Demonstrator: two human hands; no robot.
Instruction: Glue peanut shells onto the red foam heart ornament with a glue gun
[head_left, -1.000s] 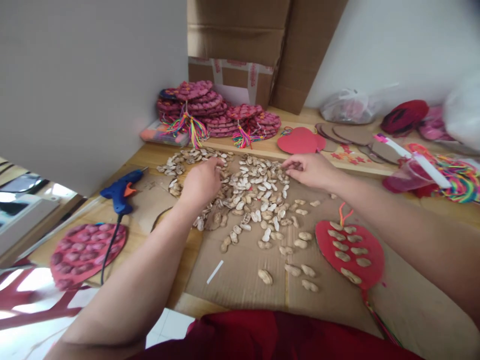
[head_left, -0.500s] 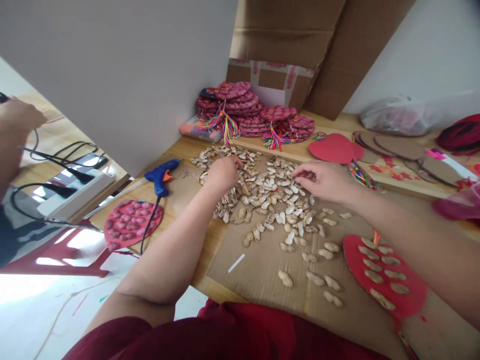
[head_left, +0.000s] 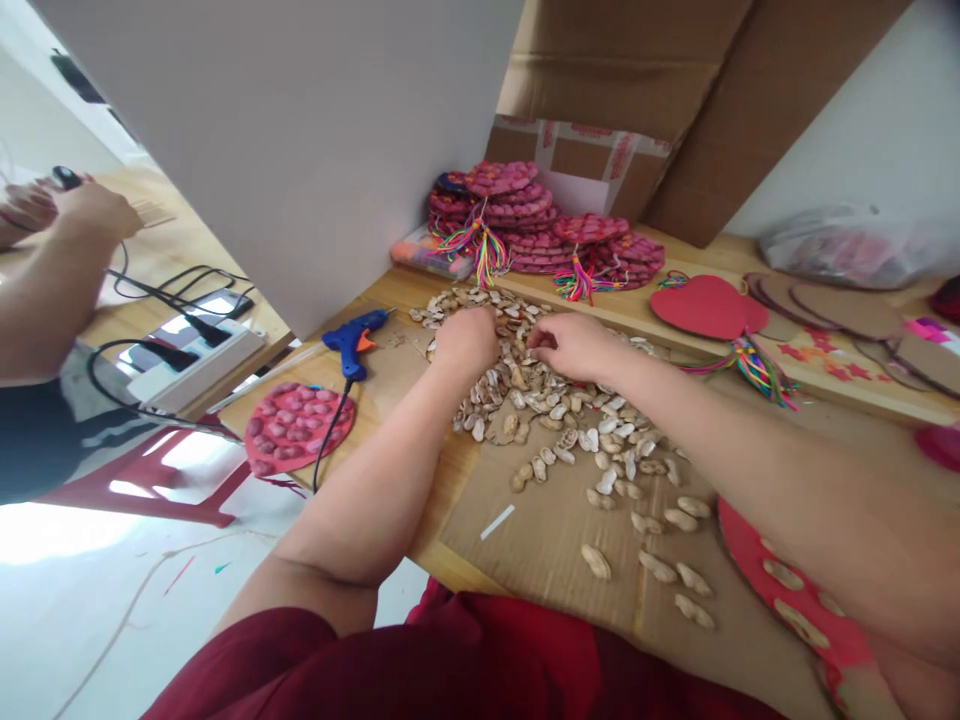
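A heap of peanuts and split peanut shells (head_left: 517, 385) lies across a cardboard sheet on the wooden table. At the heap's far left part is my left hand (head_left: 466, 342), fingers curled downward and closed; whatever they hold is hidden. Close beside it, my right hand (head_left: 576, 345) dips into the same heap with thumb and fingers bent together, and I cannot make out anything in them. Under my right forearm lies a red heart-shaped card (head_left: 750, 540) with peanut shells fixed on it, partly covered by the arm. Several whole peanuts (head_left: 596, 562) lie apart nearer me.
A blue glue gun (head_left: 352, 342) with its cord lies left, by a pink card covered with pink pieces (head_left: 300, 430). Behind stand stacked pink tasselled pieces (head_left: 517, 215) and a red heart card (head_left: 709, 305). A grey partition (head_left: 300, 150) separates another person's hand (head_left: 97, 208) and a power strip (head_left: 199, 365).
My right hand has moved left across the heap, close to my left hand. Its forearm now covers much of the red card. The view has turned slightly left.
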